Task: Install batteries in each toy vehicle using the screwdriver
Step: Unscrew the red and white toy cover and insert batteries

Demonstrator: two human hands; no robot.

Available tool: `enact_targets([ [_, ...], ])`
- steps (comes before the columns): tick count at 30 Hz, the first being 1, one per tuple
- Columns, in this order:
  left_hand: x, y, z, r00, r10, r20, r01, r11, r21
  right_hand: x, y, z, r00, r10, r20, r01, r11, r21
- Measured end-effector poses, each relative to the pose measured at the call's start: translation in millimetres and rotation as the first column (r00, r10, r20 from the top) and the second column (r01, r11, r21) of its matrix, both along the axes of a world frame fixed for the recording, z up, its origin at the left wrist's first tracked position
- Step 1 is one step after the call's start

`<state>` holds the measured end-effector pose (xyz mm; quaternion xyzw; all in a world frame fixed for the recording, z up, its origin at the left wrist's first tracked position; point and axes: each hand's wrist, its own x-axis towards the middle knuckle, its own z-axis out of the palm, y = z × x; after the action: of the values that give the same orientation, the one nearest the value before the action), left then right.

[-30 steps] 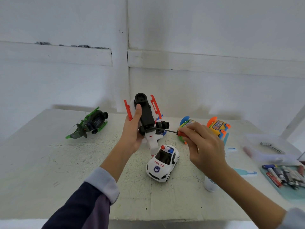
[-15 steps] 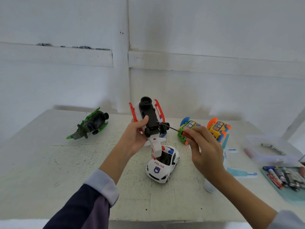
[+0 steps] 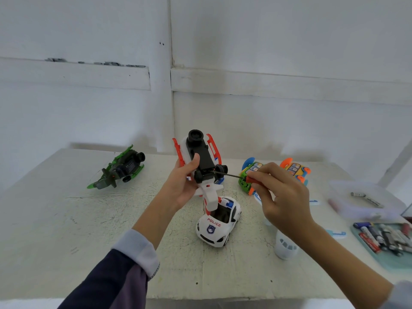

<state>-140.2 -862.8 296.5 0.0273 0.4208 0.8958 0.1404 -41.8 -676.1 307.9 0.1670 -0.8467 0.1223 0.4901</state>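
My left hand (image 3: 181, 182) grips a white and red toy helicopter (image 3: 201, 161) held belly-up above the table, its black underside facing me. My right hand (image 3: 282, 197) pinches a small screwdriver (image 3: 231, 175) with a red handle; its thin shaft points left and its tip touches the black underside near the rear wheels. A white police car (image 3: 219, 223) stands on the table just below the helicopter's tail. A green toy helicopter (image 3: 118, 171) lies on its back at the far left. Loose batteries (image 3: 383, 238) lie on a teal tray at the right edge.
Two colourful toy vehicles (image 3: 275, 172) sit behind my right hand. A clear plastic lid (image 3: 365, 199) lies far right. A white perforated part (image 3: 285, 246) stands under my right wrist. Small blue pieces (image 3: 336, 234) lie near the tray. A white wall backs the table (image 3: 89, 219).
The helicopter and both hands have shifted slightly right and lower over the last second. The screwdriver tip stays at the black underside.
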Motion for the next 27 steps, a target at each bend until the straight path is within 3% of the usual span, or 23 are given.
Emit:
enact_targets([
  [13,6,-2,0,1.0,0.022,0.006,-0.022,1.0,-0.013,5,-7,-7,0.999,-0.036,-0.005,0.036,0.999,0.04],
  [27,12,3,5,1.0,0.02,-0.011,-0.02,1.0,-0.007,13,-17,-18,0.995,-0.097,0.016,0.097,0.994,-0.049],
])
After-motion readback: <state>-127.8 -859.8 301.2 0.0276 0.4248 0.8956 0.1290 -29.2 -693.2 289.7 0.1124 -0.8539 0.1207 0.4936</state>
